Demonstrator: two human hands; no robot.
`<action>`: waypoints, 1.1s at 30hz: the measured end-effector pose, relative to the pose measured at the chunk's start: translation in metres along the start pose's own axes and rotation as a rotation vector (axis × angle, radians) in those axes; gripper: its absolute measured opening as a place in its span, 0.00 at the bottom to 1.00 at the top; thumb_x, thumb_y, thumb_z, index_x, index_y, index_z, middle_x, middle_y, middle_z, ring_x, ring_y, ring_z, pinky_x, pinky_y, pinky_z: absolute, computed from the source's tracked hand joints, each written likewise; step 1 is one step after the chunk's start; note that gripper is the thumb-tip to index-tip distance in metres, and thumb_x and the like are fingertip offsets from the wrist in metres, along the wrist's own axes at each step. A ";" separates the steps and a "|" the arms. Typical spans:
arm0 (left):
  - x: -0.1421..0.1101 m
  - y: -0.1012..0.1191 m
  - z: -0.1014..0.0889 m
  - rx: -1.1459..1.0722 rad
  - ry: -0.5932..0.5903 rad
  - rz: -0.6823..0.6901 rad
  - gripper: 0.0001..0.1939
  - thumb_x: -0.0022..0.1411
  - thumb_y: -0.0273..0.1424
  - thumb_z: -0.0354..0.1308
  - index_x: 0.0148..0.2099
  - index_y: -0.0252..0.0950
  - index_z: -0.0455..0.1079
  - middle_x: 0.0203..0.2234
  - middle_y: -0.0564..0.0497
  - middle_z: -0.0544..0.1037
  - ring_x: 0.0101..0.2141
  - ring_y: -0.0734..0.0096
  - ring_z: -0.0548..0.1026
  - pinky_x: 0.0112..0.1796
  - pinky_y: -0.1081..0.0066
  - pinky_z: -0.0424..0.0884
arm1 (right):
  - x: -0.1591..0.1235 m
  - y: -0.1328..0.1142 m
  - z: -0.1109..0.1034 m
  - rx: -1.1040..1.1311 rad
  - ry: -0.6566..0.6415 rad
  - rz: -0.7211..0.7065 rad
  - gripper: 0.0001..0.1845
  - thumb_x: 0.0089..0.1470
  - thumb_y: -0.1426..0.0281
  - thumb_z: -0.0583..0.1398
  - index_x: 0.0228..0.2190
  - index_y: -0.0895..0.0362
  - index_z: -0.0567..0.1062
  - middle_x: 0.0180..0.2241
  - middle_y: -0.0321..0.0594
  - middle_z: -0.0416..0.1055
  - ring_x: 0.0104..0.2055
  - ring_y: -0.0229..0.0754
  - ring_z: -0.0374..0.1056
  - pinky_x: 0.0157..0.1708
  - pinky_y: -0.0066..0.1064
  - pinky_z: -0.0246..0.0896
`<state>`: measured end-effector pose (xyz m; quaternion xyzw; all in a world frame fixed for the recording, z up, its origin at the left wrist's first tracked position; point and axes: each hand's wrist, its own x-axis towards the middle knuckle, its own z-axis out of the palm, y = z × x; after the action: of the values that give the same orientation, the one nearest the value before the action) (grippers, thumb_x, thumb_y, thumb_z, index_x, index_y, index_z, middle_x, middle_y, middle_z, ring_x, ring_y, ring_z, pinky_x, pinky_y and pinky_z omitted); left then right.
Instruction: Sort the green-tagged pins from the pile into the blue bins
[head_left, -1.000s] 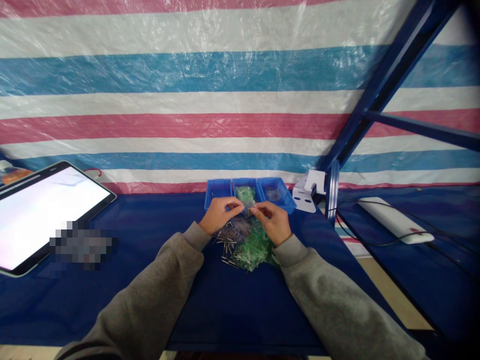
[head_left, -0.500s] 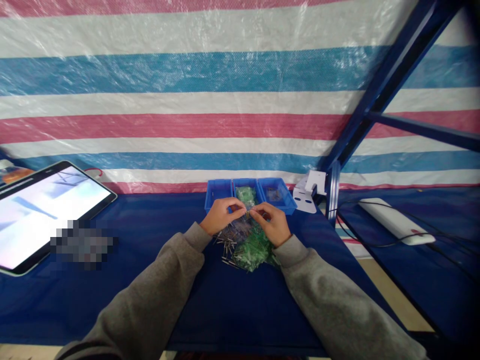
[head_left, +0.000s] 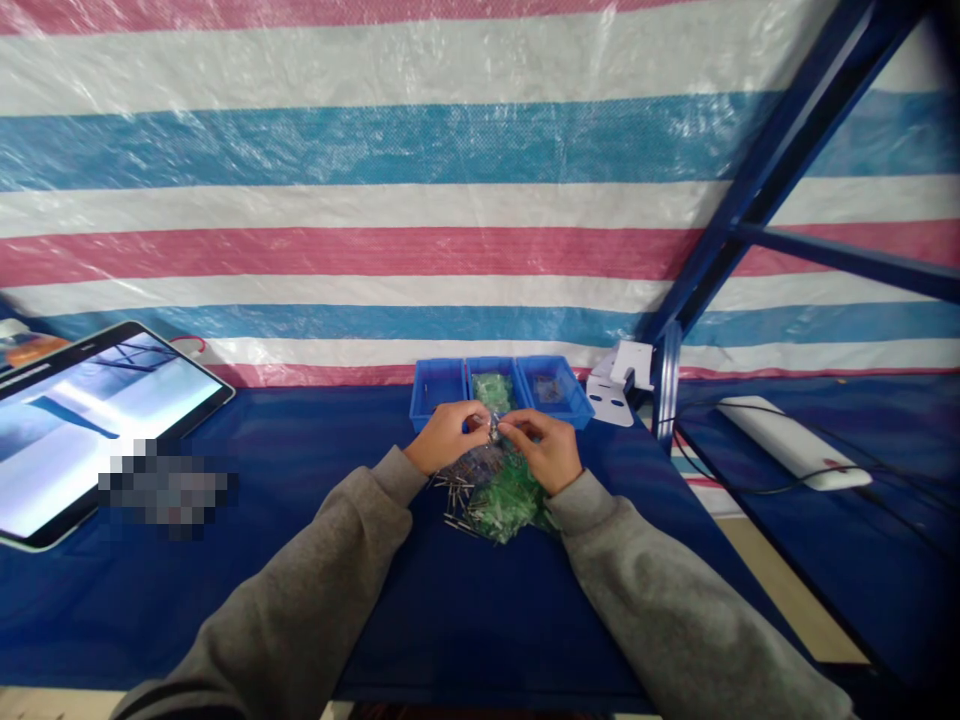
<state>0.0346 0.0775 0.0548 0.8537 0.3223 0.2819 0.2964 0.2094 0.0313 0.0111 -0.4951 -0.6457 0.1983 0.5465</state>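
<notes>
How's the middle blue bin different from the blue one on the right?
The middle bin holds green pieces, while the right bin holds darker, greyish ones. The middle bin looks narrower; the right bin looks wider. Both are blue and open-topped.

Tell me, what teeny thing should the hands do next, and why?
I'd try a gentle little tug with the right hand while the left hand holds steady. Both sets of fingertips seem to pinch the small clear piece between them, close together, so a small pull might spread it. It's too tiny to tell whether it's open.
</notes>
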 end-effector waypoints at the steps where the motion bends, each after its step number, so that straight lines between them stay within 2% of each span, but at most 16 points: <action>1: 0.000 0.000 0.000 -0.002 -0.001 -0.008 0.07 0.58 0.30 0.55 0.35 0.32 0.71 0.27 0.52 0.75 0.30 0.72 0.71 0.33 0.75 0.65 | 0.000 0.001 0.000 0.013 0.002 0.006 0.13 0.52 0.59 0.60 0.29 0.56 0.76 0.24 0.37 0.74 0.20 0.37 0.66 0.23 0.29 0.62; 6: -0.001 0.002 -0.001 -0.154 0.016 -0.046 0.09 0.60 0.33 0.55 0.40 0.33 0.68 0.31 0.50 0.76 0.32 0.72 0.73 0.33 0.74 0.66 | 0.000 0.004 0.000 0.097 0.019 0.057 0.12 0.52 0.59 0.60 0.31 0.56 0.75 0.24 0.37 0.73 0.19 0.38 0.67 0.22 0.30 0.64; 9: -0.001 0.002 0.001 -0.347 0.025 -0.083 0.14 0.59 0.34 0.56 0.46 0.36 0.60 0.27 0.54 0.74 0.24 0.78 0.71 0.29 0.76 0.66 | 0.000 0.002 -0.001 0.133 0.002 0.049 0.13 0.56 0.61 0.56 0.38 0.55 0.73 0.25 0.37 0.73 0.20 0.38 0.67 0.24 0.31 0.65; 12: 0.000 -0.001 0.006 -0.540 0.061 -0.127 0.17 0.59 0.36 0.57 0.46 0.37 0.55 0.22 0.58 0.69 0.19 0.81 0.67 0.24 0.77 0.64 | 0.000 -0.003 -0.004 0.052 -0.006 -0.071 0.13 0.57 0.65 0.55 0.43 0.53 0.73 0.36 0.42 0.72 0.28 0.39 0.69 0.29 0.33 0.67; 14: 0.001 -0.003 0.010 -0.625 0.073 -0.138 0.17 0.58 0.38 0.58 0.43 0.37 0.55 0.20 0.59 0.67 0.19 0.80 0.66 0.23 0.77 0.65 | -0.001 -0.006 -0.006 -0.029 -0.010 -0.158 0.13 0.56 0.67 0.56 0.43 0.53 0.73 0.45 0.45 0.67 0.33 0.40 0.69 0.32 0.34 0.68; 16: 0.002 -0.005 0.012 -0.655 0.048 -0.139 0.17 0.58 0.40 0.58 0.41 0.36 0.57 0.20 0.58 0.67 0.18 0.80 0.66 0.23 0.76 0.65 | 0.000 -0.006 -0.006 -0.094 0.005 -0.202 0.12 0.56 0.68 0.55 0.41 0.53 0.74 0.47 0.46 0.65 0.35 0.41 0.68 0.33 0.35 0.68; 19: 0.002 -0.005 0.013 -0.622 0.001 -0.141 0.16 0.59 0.42 0.56 0.38 0.33 0.62 0.21 0.55 0.69 0.20 0.78 0.67 0.24 0.75 0.66 | 0.000 -0.004 -0.006 -0.137 0.062 -0.214 0.09 0.56 0.67 0.56 0.35 0.54 0.76 0.43 0.46 0.66 0.35 0.41 0.67 0.32 0.34 0.67; 22: 0.001 0.000 0.007 -0.481 0.007 -0.107 0.16 0.60 0.42 0.54 0.39 0.32 0.67 0.27 0.50 0.72 0.25 0.76 0.69 0.26 0.74 0.66 | 0.002 -0.003 -0.006 -0.123 0.081 -0.188 0.10 0.57 0.65 0.55 0.32 0.55 0.75 0.37 0.44 0.70 0.34 0.41 0.67 0.30 0.33 0.66; 25: 0.001 0.007 -0.001 -0.230 0.056 0.024 0.15 0.56 0.40 0.60 0.39 0.33 0.71 0.35 0.47 0.71 0.32 0.73 0.70 0.31 0.74 0.67 | 0.002 -0.004 -0.006 -0.094 0.058 -0.141 0.10 0.56 0.64 0.56 0.31 0.55 0.74 0.30 0.41 0.72 0.30 0.40 0.67 0.28 0.31 0.64; 27: 0.001 0.010 -0.006 -0.144 0.083 0.096 0.13 0.56 0.38 0.61 0.38 0.34 0.72 0.39 0.46 0.70 0.36 0.71 0.70 0.33 0.74 0.67 | 0.001 -0.004 -0.005 -0.068 0.052 -0.111 0.10 0.55 0.63 0.57 0.30 0.55 0.74 0.29 0.39 0.73 0.29 0.40 0.67 0.28 0.31 0.63; 29: 0.001 0.010 -0.008 -0.113 0.080 0.117 0.12 0.57 0.37 0.60 0.37 0.33 0.72 0.39 0.46 0.70 0.37 0.70 0.70 0.35 0.73 0.67 | 0.001 -0.004 -0.004 -0.033 0.051 -0.082 0.10 0.54 0.63 0.58 0.29 0.55 0.75 0.28 0.39 0.73 0.28 0.40 0.67 0.28 0.31 0.63; 33: 0.001 0.005 -0.007 -0.139 0.029 0.039 0.11 0.59 0.36 0.58 0.38 0.32 0.71 0.31 0.49 0.75 0.33 0.72 0.72 0.36 0.72 0.67 | 0.000 0.000 -0.002 0.064 0.042 -0.025 0.09 0.51 0.63 0.61 0.31 0.56 0.75 0.25 0.37 0.72 0.24 0.38 0.66 0.26 0.31 0.63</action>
<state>0.0328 0.0774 0.0634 0.8330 0.2895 0.3217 0.3446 0.2107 0.0308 0.0122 -0.4735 -0.6334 0.2018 0.5779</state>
